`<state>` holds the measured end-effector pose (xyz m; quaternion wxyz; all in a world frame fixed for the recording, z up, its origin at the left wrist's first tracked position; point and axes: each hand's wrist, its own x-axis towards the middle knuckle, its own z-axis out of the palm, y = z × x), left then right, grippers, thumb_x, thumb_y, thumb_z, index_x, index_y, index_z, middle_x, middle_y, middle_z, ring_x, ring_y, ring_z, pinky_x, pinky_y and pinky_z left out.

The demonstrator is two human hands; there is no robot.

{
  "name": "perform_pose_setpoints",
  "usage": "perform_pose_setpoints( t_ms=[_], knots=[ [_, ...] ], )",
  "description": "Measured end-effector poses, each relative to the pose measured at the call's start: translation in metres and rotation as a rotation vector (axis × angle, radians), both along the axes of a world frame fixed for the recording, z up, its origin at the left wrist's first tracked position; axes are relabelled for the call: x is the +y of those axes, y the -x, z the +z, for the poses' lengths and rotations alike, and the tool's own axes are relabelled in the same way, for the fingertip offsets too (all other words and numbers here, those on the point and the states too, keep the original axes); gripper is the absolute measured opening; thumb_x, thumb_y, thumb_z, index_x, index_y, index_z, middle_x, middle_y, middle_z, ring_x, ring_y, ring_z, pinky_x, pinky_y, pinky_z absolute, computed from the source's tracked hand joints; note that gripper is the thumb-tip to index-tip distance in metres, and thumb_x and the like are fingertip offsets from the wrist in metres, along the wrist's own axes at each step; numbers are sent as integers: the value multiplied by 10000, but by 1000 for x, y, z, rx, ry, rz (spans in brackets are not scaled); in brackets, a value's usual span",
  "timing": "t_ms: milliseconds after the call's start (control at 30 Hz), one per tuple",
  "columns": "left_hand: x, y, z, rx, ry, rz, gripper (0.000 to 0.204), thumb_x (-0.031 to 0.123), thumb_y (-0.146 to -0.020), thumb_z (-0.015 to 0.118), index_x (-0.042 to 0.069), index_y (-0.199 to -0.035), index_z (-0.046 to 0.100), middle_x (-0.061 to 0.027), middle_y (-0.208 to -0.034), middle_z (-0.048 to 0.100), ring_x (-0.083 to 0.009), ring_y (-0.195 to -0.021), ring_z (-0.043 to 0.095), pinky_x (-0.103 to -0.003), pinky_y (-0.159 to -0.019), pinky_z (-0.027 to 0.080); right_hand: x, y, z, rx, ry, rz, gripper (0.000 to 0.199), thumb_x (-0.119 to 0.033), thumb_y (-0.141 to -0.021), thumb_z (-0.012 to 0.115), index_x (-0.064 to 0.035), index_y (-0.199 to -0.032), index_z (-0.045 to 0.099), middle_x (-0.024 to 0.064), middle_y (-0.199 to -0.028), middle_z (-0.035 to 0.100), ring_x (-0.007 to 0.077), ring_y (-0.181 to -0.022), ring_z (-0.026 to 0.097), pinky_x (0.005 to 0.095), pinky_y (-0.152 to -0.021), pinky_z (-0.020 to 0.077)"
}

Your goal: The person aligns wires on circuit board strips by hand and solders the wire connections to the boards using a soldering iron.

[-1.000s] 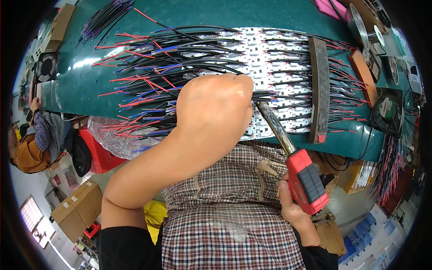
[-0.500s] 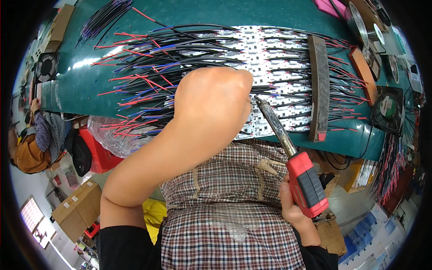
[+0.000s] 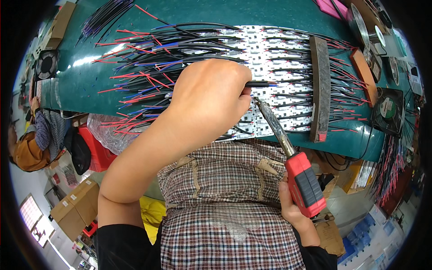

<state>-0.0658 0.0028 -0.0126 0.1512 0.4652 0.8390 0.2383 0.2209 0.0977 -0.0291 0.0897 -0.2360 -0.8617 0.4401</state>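
Note:
My left hand (image 3: 211,87) is closed over the white circuit boards (image 3: 258,58). It pinches a few black wires (image 3: 257,84), whose red and blue ends stick out to the right of the fingers. In my right hand (image 3: 294,211) is a soldering iron (image 3: 306,184) with a red and black handle. Its dark tip points up and left, at the boards just below the wire ends; whether it touches them I cannot tell. Many black cables with red and blue ends (image 3: 148,76) fan out left of the boards, partly hidden by my hand and forearm.
A dark bar (image 3: 320,90) lies across the cables on the right, beside an orange block (image 3: 363,76). Fans (image 3: 388,110), solder spools (image 3: 378,33) and hanging wires (image 3: 389,166) are at the right. Another person (image 3: 36,139) sits far left.
My left hand has shifted slightly up and left, and the wire ends now show beyond its fingers. The soldering iron has barely moved.

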Motion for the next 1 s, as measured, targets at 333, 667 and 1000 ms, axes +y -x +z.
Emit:
perform_pose_setpoints(
  t_ms=[333,667,1000],
  knots=[
    [0,-2,-1,33,26,-10,119,122,-768,698,15,-820,702,-155,-718,685,-314,-697,699,-408,-666,539,2,3,5,26,-134,46,217,-6,-749,764,29,-954,700,141,-901,671,262,-678,677,322,-607,545],
    [1,-6,-4,98,17,-34,93,108,-767,702,22,-798,685,-147,-717,676,-333,-694,681,-432,-639,529,3,12,8,51,-174,107,209,-3,-754,764,30,-944,684,133,-864,666,253,-653,675,314,-580,534],
    [1,-3,-1,104,40,-64,97,114,-765,697,23,-800,688,-153,-719,677,-346,-700,677,-440,-644,527,5,8,5,132,-279,88,251,1,-769,751,57,-990,646,135,-818,669,244,-623,674,312,-573,532]
  ],
)
